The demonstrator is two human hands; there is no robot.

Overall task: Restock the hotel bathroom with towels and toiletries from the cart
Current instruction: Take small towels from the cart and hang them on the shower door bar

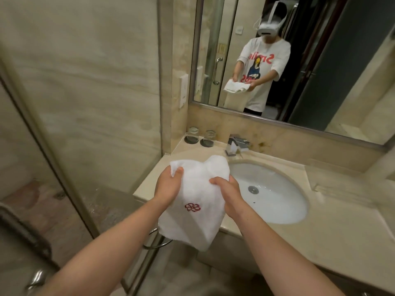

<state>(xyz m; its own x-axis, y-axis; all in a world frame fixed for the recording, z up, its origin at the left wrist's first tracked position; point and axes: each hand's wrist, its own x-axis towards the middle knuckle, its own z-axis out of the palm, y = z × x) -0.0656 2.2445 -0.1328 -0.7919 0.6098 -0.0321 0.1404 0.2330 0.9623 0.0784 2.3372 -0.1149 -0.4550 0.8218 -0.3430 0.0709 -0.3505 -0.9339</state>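
Low in the middle of the frame, a white hand towel (198,189) hangs between both hands above the front left corner of the marble counter (320,227), just left of the oval basin (277,201). It is thick, loosely folded and bunched at the top, with a small red flower emblem (192,207) stitched on its face. The left hand (168,184) grips its upper left edge, thumb on top; the right hand (227,194) clutches the right edge with curled fingers. Most fingers are buried in the cloth. The towel's lower end covers much of a chrome towel ring (158,242) under the counter. Behind stand a square chrome faucet (236,145) and two glasses (193,134) on dark coasters. A mirror (320,60) fills the upper right, and a glass shower door (53,167) the left.
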